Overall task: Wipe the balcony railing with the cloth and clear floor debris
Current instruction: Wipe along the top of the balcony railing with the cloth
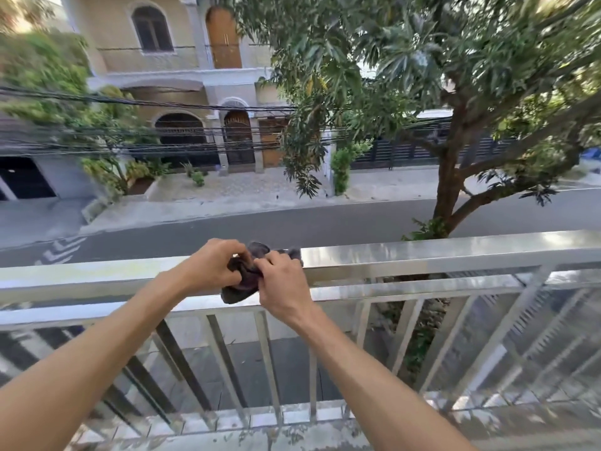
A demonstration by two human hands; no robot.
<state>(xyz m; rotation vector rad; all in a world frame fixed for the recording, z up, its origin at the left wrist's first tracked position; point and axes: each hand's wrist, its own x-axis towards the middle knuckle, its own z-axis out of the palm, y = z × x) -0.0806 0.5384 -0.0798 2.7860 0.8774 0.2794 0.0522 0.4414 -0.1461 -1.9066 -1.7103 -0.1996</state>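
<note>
A shiny steel balcony railing (422,255) runs across the head view from left to right. A dark, bunched cloth (245,281) sits against its top rail near the middle. My left hand (209,266) grips the cloth's left side with curled fingers. My right hand (283,284) pinches its right side from in front. Part of the cloth hangs below the top rail, and another part pokes up behind my fingers. Both forearms reach in from the bottom edge.
Vertical steel bars (266,362) and a second rail fill the space under the top rail. The stained balcony floor edge (260,437) lies at the bottom. Beyond are a street, a tree (452,177) and overhead cables (130,141).
</note>
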